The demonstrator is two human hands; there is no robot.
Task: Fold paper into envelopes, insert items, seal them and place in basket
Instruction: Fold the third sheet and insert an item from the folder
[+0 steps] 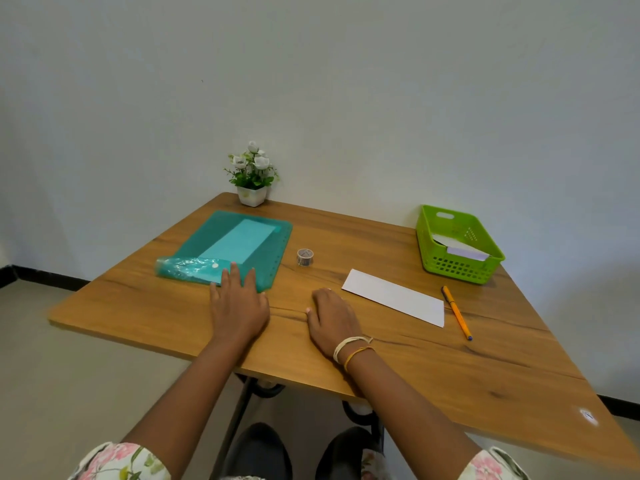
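A: Left hand (239, 303) flat, fingers spread, tips on the near edge of the teal folder (239, 249). Grip apart, clamped on nothing. Right hand (332, 320) palm down on the bare surface (433, 368), fingers loosely curled, also holding nothing.

B: Step in hand?

A: My guess: opening the folder to pull 1 sheet. Its flap (188, 268) is curled back at the near left, and a pale sheet (239, 242) shows through the cover. Best to pin the folder with the left hand and slide paper out with the right, keeping it flat so no stray crease forms.

B: Task things?

A: White folded paper (394, 297) lies right of the right hand, near but apart. Orange pen (457, 311) just beside its right edge, maybe touching, cannot tell. Tape roll (305, 257) sits mid-surface, between folder and paper. Green basket (460, 268) far right, with white paper (464, 249) already inside.

B: Anything in the way?

A: Not much. Tape roll could get knocked on a reach across. Potted plant (252, 178) at the far edge, well clear.
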